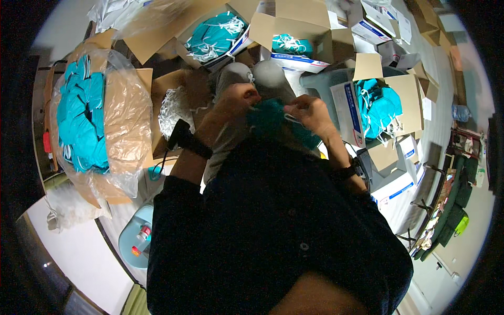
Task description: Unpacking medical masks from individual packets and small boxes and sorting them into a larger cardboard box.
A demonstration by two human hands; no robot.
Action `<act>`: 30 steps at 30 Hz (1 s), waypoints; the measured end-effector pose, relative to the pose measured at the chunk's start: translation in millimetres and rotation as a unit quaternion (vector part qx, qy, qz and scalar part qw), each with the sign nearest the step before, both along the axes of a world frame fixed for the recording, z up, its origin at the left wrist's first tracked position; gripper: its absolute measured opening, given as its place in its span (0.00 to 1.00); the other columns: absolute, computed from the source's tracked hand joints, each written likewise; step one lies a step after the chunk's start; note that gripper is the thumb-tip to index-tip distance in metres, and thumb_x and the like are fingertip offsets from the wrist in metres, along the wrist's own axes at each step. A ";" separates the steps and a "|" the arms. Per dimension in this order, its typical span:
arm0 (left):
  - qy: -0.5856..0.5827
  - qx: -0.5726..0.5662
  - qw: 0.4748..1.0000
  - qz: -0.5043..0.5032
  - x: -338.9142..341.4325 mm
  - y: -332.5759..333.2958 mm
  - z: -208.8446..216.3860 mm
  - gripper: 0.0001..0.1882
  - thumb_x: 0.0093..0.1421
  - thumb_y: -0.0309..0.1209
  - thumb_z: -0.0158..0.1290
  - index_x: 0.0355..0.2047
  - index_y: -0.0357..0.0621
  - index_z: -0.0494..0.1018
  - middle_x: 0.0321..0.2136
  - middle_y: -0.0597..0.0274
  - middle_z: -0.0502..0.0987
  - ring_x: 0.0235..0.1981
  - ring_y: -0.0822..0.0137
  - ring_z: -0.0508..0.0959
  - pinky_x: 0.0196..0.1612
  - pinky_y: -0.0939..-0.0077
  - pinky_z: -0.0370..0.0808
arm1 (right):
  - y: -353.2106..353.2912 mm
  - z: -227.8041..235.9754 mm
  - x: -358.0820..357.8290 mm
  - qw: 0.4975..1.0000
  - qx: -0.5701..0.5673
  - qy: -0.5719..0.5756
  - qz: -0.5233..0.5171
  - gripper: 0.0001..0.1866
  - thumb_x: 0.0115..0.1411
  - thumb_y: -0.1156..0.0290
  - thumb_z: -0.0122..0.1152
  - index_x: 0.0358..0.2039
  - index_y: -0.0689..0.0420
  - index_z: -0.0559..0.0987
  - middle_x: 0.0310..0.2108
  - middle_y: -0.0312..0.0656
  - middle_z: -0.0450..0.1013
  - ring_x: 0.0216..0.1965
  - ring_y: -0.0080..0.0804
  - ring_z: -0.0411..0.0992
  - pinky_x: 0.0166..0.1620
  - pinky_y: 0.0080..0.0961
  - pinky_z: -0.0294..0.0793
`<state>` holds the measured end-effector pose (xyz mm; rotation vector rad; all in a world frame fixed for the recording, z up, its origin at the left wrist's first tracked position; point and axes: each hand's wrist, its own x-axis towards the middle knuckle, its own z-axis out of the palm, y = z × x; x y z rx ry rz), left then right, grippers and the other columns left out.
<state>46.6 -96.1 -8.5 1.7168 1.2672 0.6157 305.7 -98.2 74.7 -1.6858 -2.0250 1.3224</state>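
In my lap lies a teal face mask (266,116), dim and partly shaded. My right hand (311,113) is closed in a pinch on a white elastic strap (292,118) at the mask's right side. Closed at the mask's upper left, my left hand (239,97) has its fingertips together by a pale bit of strap; exactly what they grip is too small to make out. More teal material shows below my right hand. Beside my left forearm, a carton holds a heap of loose white straps (176,113).
A plastic-lined carton (126,126) full of teal masks (83,115) stands at left. Open boxes with masks stand ahead (216,35), ahead right (291,46) and at right (379,105). A blue stool (132,239) with a bottle stands lower left.
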 end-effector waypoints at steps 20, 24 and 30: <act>-0.229 -0.102 0.964 0.092 9.4 -14.4 60.7 0.12 0.60 0.33 0.54 0.35 0.35 0.75 0.26 0.67 0.76 0.29 0.78 0.72 0.35 0.82 0.69 | -11.0 -32.8 -24.2 0.941 -0.002 0.316 -0.116 0.08 0.58 0.71 0.61 0.35 0.61 0.79 0.27 0.33 0.76 0.28 0.16 0.70 0.30 0.18 0.70; -0.264 -0.054 0.957 0.107 8.7 -12.2 60.0 0.11 0.59 0.35 0.56 0.34 0.39 0.77 0.24 0.73 0.74 0.25 0.82 0.69 0.30 0.85 0.66 | 12.8 3.7 -25.7 0.926 0.059 0.322 -0.190 0.09 0.59 0.69 0.61 0.26 0.60 0.76 0.19 0.28 0.69 0.20 0.12 0.61 0.23 0.14 0.59; -0.303 0.006 0.953 0.015 27.3 -1.8 61.4 0.10 0.60 0.32 0.55 0.35 0.37 0.76 0.25 0.71 0.76 0.27 0.82 0.71 0.30 0.86 0.67 | 39.2 21.4 -18.8 0.928 0.144 0.306 -0.153 0.07 0.59 0.71 0.61 0.26 0.60 0.77 0.19 0.26 0.68 0.19 0.10 0.59 0.22 0.12 0.57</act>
